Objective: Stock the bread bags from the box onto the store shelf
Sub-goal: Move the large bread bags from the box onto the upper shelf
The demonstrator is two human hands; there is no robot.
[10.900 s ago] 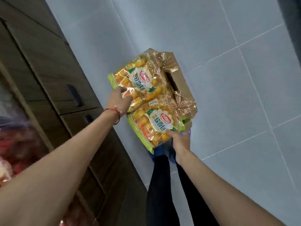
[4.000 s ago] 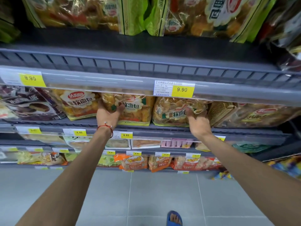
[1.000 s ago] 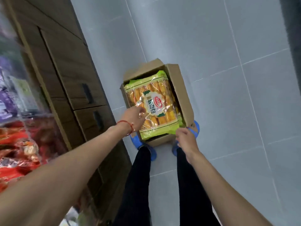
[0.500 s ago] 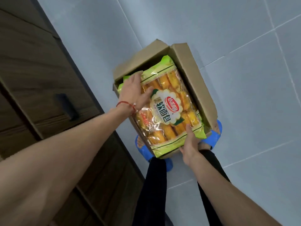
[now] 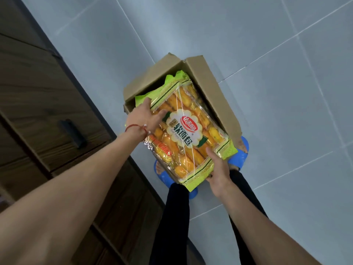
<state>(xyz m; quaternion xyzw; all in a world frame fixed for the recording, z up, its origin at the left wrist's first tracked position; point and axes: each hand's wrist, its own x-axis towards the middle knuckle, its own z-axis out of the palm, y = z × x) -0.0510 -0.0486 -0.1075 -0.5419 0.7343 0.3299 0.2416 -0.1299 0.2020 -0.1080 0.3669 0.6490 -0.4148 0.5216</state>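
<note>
Pale grey tiled floor all over, thin grout lines running diagonal. Dark wood-grain cabinet along the left side, black drawer handle on one front. Blue slippers poking out down below, black trousers above them. Red string bracelet round one wrist.

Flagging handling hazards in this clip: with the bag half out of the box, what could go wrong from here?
1. The bag is glossy film, held only at two edges by the left hand and right hand; it could slip or sag and squash the bread.
2. Its far end is still inside the box, so it might snag on a flap.
3. The box sits right against the feet, so stepping off toward the shelf risks a trip.
</note>
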